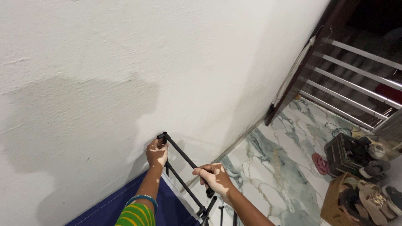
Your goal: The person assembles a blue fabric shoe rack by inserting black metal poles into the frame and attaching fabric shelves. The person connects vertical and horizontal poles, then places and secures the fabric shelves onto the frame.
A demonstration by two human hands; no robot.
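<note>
Against the white plastered wall (125,62), the black tubular metal rack frame (184,157) is gripped at its top corner by the left hand (157,152) and mid-rail by the right hand (215,178), apparently during positioning; steady, level handling is judged necessary.

A thin black metal rack frame (184,167) is standing tilted close against the white wall, its top bar slanting down to the right, with lower rods and joints showing beneath it.
</note>
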